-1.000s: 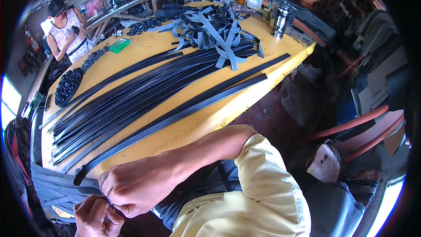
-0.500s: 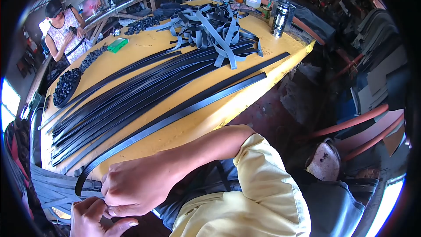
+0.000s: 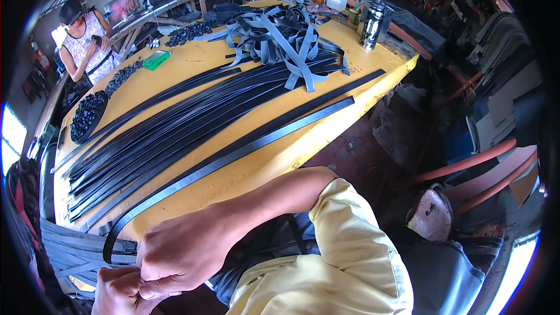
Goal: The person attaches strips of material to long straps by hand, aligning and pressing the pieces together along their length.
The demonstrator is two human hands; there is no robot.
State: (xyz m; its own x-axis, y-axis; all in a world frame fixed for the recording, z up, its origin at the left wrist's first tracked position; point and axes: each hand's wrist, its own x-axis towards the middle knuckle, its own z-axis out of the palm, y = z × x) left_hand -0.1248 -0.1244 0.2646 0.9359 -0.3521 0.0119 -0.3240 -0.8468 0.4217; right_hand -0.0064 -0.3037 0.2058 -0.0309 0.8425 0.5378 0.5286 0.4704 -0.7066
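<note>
Right hand (image 3: pixel 178 254) and left hand (image 3: pixel 119 291), curled closed, touch beside the table's (image 3: pixel 245 176) near edge; whether they grip something, I cannot tell. One strap (image 3: pixel 291 127) bends from the table toward them. Behind it, the table carries other straps (image 3: pixel 175 130), tangled strips (image 3: pixel 277 35), a flask (image 3: pixel 373 26).

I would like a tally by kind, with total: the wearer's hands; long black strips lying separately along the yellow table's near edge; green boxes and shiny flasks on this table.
Left hand and right hand: 2
Separate black strips: 2
Green box: 1
Shiny flask: 1
Total: 6
</note>
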